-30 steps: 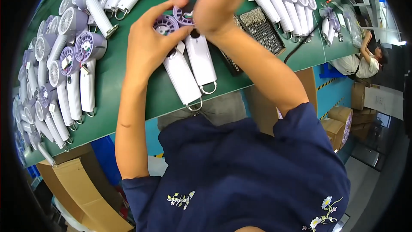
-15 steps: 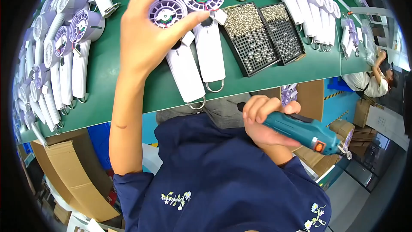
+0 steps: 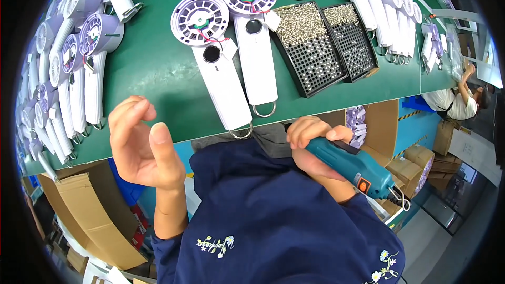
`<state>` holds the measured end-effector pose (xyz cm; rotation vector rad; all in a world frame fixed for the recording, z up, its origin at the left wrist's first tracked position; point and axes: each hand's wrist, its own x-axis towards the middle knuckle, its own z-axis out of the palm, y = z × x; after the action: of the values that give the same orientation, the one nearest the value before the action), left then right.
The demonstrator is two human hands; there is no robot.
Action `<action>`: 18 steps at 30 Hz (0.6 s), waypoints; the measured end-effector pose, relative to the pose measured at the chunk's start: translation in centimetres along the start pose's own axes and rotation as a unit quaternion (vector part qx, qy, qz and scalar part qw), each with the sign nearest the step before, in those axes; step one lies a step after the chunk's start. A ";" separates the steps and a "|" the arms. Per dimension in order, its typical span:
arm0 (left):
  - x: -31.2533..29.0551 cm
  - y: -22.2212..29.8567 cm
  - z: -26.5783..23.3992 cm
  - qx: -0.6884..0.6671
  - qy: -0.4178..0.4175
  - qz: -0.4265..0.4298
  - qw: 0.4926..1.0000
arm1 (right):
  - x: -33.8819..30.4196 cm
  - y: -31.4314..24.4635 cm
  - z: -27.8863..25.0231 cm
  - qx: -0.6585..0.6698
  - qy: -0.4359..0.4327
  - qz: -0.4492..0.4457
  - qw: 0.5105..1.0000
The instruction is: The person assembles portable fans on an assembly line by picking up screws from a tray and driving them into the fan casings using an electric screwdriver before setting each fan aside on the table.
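My right hand (image 3: 318, 142) is wrapped round a teal electric screwdriver (image 3: 353, 165), held low in front of my body just off the table's edge. Its tip end is mostly hidden by my fingers. My left hand (image 3: 144, 147) hovers at the near edge of the table with curled fingers and thumb apart, nothing in it. Ahead of it lie two handheld fans with white handles and lilac round heads: the nearer fan (image 3: 223, 87) and a second fan (image 3: 256, 58) beside it on the right. Red wires and a white connector show at each neck.
Two black screw trays (image 3: 310, 47) full of small screws stand right of the fans. Rows of similar fans (image 3: 89, 47) crowd the table's left side, and more fans (image 3: 379, 10) lie far right. Cardboard boxes (image 3: 94, 215) stand below the table. Another person (image 3: 457, 97) sits at far right.
My left hand has left the fan heads and come back toward me, to the table's near edge. The right hand with the screwdriver has shifted slightly left.
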<state>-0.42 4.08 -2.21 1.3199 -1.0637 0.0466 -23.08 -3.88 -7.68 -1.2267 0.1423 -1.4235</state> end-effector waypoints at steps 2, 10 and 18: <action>-0.6 0.2 -0.6 0.007 -0.005 -0.019 1.000 | -0.4 0.6 -0.1 0.004 -0.006 -0.014 1.000; -1.8 2.9 -1.0 0.044 -0.062 -0.004 0.997 | 1.5 -2.4 2.0 0.051 0.034 -0.027 0.998; -0.4 6.5 1.8 0.058 -0.307 -0.027 0.950 | 8.2 -6.4 6.5 0.140 -0.024 0.005 0.990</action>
<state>-5.49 4.94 2.19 1.5130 -1.5629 -0.3708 -20.55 -4.84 4.29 -1.0261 -0.0827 -1.3530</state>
